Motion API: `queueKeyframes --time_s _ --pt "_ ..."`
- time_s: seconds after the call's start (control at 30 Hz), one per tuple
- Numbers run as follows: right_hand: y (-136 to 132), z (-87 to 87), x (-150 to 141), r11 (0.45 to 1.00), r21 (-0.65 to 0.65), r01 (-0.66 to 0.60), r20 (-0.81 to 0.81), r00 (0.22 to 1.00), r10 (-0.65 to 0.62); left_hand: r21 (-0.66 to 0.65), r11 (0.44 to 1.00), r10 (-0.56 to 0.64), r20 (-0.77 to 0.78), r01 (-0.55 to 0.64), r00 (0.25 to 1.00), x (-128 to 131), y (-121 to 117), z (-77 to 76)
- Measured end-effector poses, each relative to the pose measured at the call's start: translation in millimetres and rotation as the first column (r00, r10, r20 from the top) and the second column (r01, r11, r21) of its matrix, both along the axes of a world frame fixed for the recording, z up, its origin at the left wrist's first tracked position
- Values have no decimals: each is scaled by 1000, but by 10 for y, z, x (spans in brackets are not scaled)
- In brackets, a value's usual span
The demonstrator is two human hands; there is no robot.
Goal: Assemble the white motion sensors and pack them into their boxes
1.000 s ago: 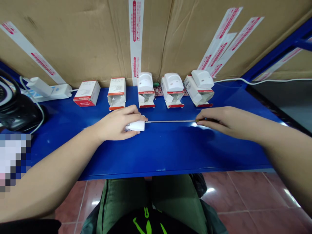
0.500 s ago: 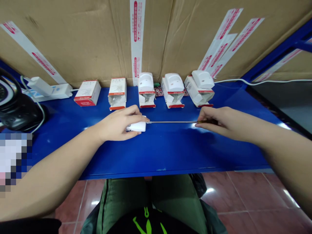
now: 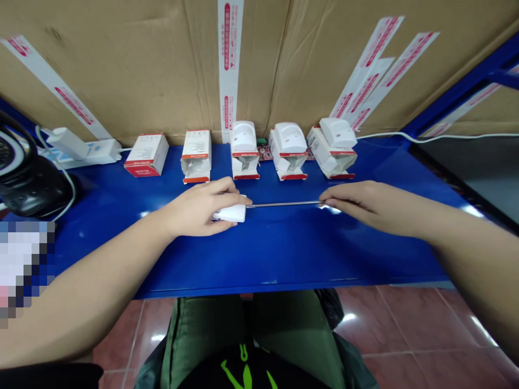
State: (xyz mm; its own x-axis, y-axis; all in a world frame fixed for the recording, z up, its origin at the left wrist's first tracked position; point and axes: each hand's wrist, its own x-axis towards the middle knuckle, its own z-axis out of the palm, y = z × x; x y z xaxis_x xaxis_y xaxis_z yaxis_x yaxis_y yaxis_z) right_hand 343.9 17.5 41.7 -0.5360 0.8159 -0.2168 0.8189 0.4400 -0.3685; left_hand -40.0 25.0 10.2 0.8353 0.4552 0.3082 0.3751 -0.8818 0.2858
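While left hand (image 3: 197, 209) clasps a white casing (image 3: 235, 214), right hand (image 3: 363, 202) pinches a silvery shaft (image 3: 287, 204).

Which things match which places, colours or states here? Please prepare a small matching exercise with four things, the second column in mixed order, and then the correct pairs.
Column one:
1. Left hand
2. Right hand
3. Table
4. Power strip

Column two:
A. Blue
B. At the back, toward the left side
C. Gripping one end of a thin metal shaft
D. Holding a small white device

Right pairs: 1-D, 2-C, 3-A, 4-B
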Motion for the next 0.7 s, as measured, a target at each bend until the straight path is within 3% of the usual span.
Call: queueKeyframes --time_s 0.2,0.5,0.7 --pt "-92 20 -9 982 179 66 -20 998 -63 -8 1000 -6 31 6 1000 -2 1 -3" --pt "-7 58 -10 990 109 -93 -108 989 105 48 999 12 -8 -12 1000 7 -45 30" --pt "22 112 -42 991 -117 -69 -123 991 55 116 993 12 -29 -9 1000 13 -47 11"
